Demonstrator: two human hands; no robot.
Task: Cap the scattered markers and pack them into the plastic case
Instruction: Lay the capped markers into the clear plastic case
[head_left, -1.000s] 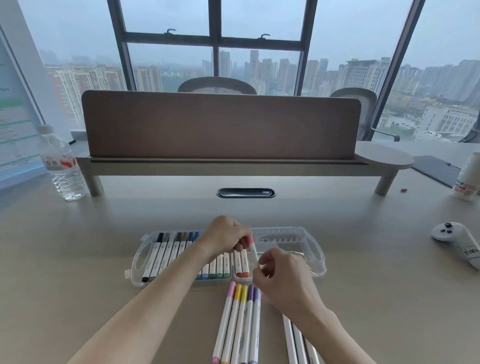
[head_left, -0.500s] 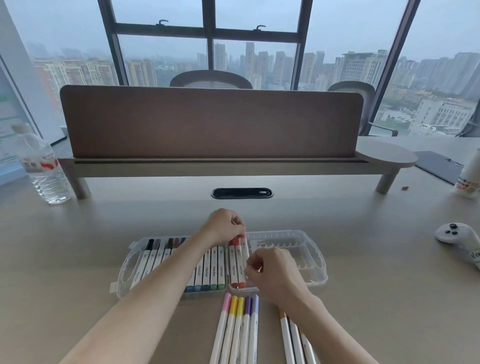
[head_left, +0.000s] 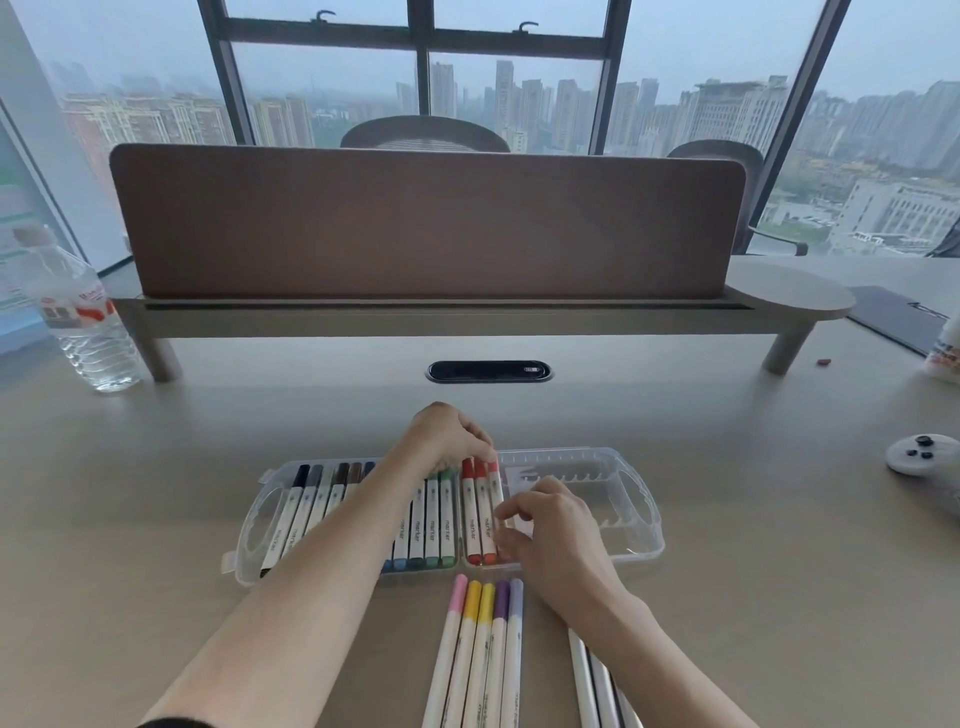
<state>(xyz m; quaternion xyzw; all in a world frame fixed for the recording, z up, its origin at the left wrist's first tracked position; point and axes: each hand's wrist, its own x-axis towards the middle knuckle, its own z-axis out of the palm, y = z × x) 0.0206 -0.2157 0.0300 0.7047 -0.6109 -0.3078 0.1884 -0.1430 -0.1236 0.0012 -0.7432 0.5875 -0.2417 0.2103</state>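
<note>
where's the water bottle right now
In the head view the water bottle stands at the far left of the desk, just left of the riser shelf's left leg.
</note>
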